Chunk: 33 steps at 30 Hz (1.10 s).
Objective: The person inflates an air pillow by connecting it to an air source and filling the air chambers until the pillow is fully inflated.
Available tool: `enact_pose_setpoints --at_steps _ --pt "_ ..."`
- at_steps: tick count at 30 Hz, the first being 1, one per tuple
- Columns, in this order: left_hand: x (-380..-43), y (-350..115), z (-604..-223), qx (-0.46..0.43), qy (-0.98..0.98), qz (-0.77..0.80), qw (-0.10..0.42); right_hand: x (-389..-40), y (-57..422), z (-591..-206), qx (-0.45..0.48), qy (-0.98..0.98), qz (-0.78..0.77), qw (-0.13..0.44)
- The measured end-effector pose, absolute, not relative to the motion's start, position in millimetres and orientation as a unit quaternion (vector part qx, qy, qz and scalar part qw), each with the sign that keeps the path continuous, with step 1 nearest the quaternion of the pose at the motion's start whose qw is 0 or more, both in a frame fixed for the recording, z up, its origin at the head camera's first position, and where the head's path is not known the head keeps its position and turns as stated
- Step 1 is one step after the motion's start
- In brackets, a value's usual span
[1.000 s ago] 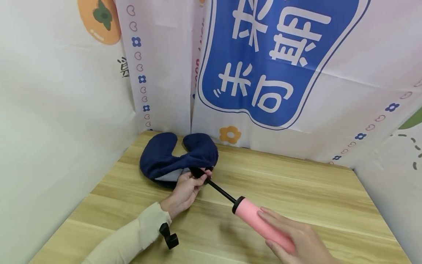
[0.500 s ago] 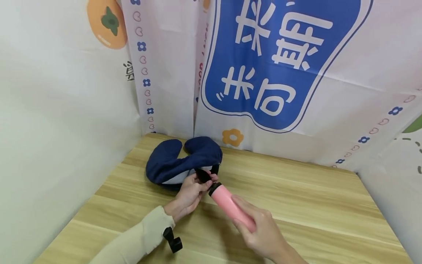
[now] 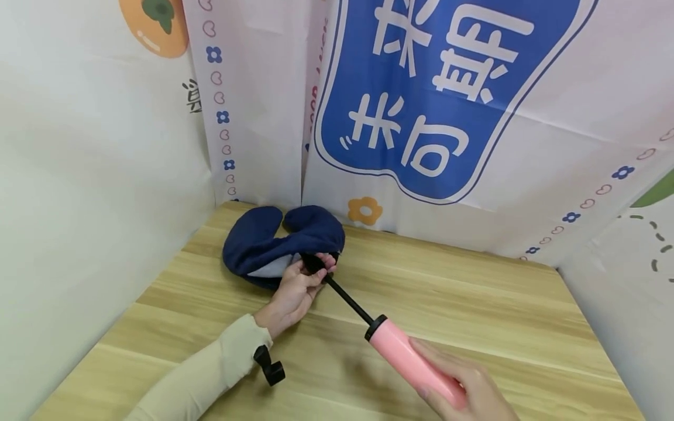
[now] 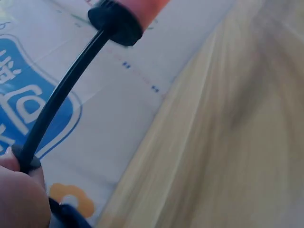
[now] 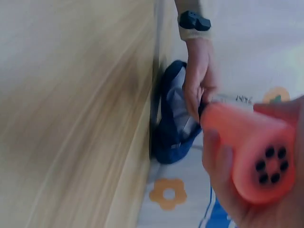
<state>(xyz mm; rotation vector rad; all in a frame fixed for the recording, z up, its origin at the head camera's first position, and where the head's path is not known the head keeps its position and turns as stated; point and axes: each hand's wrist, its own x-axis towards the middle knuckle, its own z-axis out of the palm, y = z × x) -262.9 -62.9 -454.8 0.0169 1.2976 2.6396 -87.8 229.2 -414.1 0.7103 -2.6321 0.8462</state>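
Note:
A navy U-shaped neck pillow (image 3: 316,229) lies at the back left of the table, its cover gaping at the front over a pale grey inner part (image 3: 270,268). My left hand (image 3: 292,294) grips the black end of a pink hand pump (image 3: 401,355) at that gap, and a black tapered tip points into it. Between my hands the black rod (image 4: 66,85) is drawn well out of the pink barrel. My right hand (image 3: 467,380) holds the barrel with fingers wrapped round it; its end with several black holes shows in the right wrist view.
The wood-grain table (image 3: 474,304) meets a printed white sheet (image 3: 284,117) behind and a white wall (image 3: 95,175) at the left. A black wrist mount (image 3: 270,368) sticks out from the left sleeve.
Half a second ago the pink barrel was pushed in close to my left hand. My right hand has since pulled it back toward the lower right, baring the rod again. The left hand keeps its grip.

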Motion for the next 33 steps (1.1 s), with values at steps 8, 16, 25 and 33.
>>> enact_pose_setpoints --at_steps 8,16,25,33 --pt "-242.7 -49.2 -453.9 -0.027 0.468 0.877 0.106 -122.7 176.2 -424.7 0.257 -0.902 0.247 0.243" --pt "-246.6 -57.9 -452.1 -0.036 0.522 0.847 0.093 -144.0 157.9 -445.1 0.279 -0.894 0.228 0.267" --pt "-260.5 -71.2 -443.1 -0.014 0.519 0.846 0.118 -106.7 212.9 -418.8 0.301 -0.907 0.216 0.2" --pt "-258.8 -62.2 -448.2 -0.029 0.499 0.858 0.114 -92.9 226.6 -407.5 0.287 -0.908 0.187 0.242"
